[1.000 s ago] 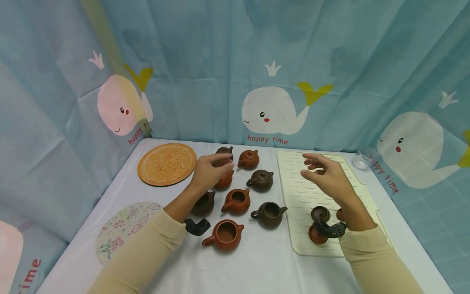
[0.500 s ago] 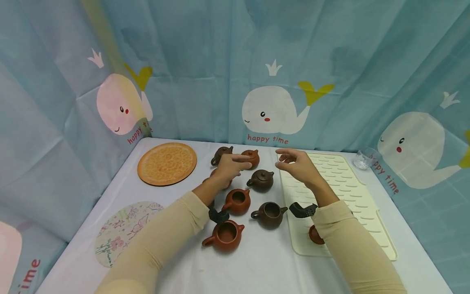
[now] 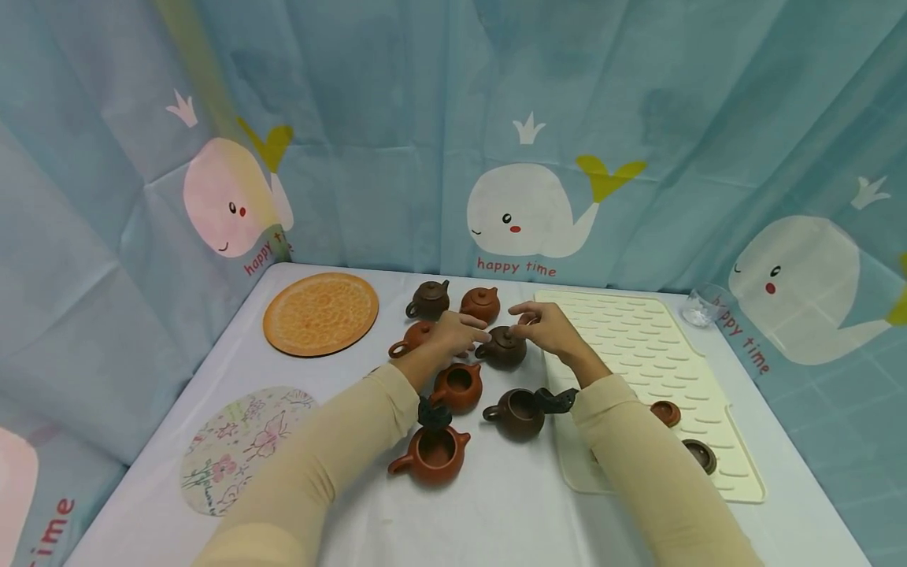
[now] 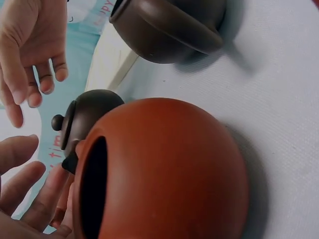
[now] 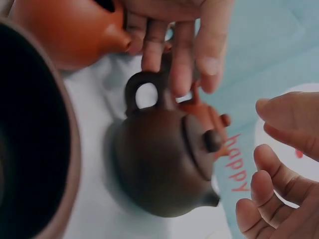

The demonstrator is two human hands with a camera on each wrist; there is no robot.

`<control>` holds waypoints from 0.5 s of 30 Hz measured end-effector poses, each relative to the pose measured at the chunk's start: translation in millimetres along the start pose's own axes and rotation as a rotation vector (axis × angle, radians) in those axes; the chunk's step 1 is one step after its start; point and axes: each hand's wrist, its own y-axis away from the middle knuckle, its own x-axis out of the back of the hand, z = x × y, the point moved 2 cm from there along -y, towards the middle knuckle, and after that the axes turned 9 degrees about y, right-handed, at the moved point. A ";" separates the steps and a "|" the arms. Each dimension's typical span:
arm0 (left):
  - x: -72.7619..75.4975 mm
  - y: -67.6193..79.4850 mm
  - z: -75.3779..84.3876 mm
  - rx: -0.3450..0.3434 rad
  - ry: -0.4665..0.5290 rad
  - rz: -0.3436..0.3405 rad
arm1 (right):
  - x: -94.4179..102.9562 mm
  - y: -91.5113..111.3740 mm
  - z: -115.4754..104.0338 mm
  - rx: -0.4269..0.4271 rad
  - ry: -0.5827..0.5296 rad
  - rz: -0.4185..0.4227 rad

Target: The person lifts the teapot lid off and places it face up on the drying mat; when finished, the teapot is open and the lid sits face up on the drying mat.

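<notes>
A dark brown lidded teapot stands on the cloth between the two hands. My left hand is at its handle side, fingers loosely extended. On the spout side, my right hand hovers with thumb and fingers spread, the thumb close to the lid knob in the head view. Seen from the right wrist, the left fingers hang just over the teapot's handle, while the right hand is apart from the pot. Under the left wrist is an open red clay teapot; another open red one sits nearer.
Lidded teapots, one dark and two red, stand farther back. An open dark teapot is by the right wrist. Loose lids lie on a cream ridged mat. Round mats lie left; a clear glass stands back right.
From over the ridged mat, my right hand has moved left to the dark lidded teapot. My left hand has moved right and slightly nearer, toward the same pot.
</notes>
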 end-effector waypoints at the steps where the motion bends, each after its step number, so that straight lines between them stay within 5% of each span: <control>1: -0.1 -0.3 -0.6 0.005 0.003 -0.006 | -2.0 -1.6 1.5 -0.004 0.007 -0.002; 15: -3.2 -3.6 -6.2 0.040 -0.088 -0.017 | -16.8 -11.9 15.2 -0.001 0.191 0.006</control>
